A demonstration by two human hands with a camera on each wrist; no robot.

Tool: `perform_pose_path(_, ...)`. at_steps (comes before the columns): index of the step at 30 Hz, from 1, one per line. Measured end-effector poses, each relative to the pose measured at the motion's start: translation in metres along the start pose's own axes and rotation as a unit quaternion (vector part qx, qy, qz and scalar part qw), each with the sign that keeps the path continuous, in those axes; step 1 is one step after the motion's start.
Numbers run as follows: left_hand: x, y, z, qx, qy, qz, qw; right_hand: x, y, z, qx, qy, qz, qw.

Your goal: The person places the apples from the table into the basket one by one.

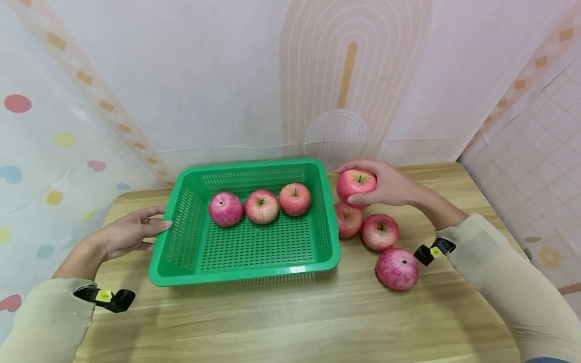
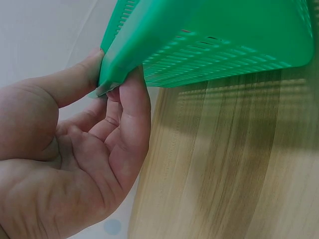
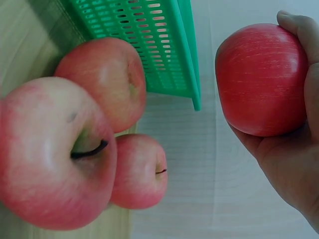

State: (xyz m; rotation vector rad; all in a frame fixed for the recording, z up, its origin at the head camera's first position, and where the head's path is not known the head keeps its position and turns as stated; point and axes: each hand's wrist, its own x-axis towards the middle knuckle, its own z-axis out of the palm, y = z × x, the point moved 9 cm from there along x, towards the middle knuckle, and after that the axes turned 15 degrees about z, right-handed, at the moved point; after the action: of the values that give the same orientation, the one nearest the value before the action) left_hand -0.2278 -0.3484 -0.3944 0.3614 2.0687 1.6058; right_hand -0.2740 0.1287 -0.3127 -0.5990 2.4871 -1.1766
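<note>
With thumb and fingers, my left hand (image 1: pixel 129 233) pinches the rim at the left end of a green plastic basket (image 1: pixel 245 275). The left wrist view shows the thumb on one side of the rim (image 2: pixel 137 55) and curled fingers under it. My right hand (image 1: pixel 390 184) grips a red apple (image 1: pixel 356 185), raised just beyond the basket's right end; the right wrist view shows this apple (image 3: pixel 261 79) against the palm. Inside the basket, three apples lie in a row: a purplish-pink one (image 1: pixel 226 209), a streaked one (image 1: pixel 262 206) and a pinkish-red one (image 1: pixel 295 199).
Right of the basket, loose apples lie on the wooden table (image 1: pixel 281 322): one against the basket's side (image 1: pixel 348 222), another beside it (image 1: pixel 380 232), and a purplish one (image 1: pixel 397 268) nearer the front. A patterned wall covering (image 1: pixel 218 91) rises behind the table.
</note>
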Motion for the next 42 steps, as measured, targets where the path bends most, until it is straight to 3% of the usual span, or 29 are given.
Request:
perform_pose_path(5, 0.000, 0.000, -0.001, 0.002, 0.004, -0.002, 1.0000, 0.006, -0.011, 0.006, 0.021, -0.023, -0.007, 0.9995)
perform_pose_path(15, 0.002, 0.000, -0.001, -0.002, 0.008, -0.008, 0.9999, 0.020, -0.033, 0.019, 0.015, -0.036, -0.039, 0.9985)
perform_pose_path(34, 0.002, 0.000, -0.001, 0.001, 0.007, -0.010, 0.9999, 0.036, -0.050, 0.036, 0.012, -0.059, -0.054, 0.9967)
perform_pose_path(42, 0.001, -0.001, -0.001, -0.004, 0.002, -0.002, 1.0000, 0.042, -0.059, 0.048, 0.019, -0.079, -0.081, 0.9934)
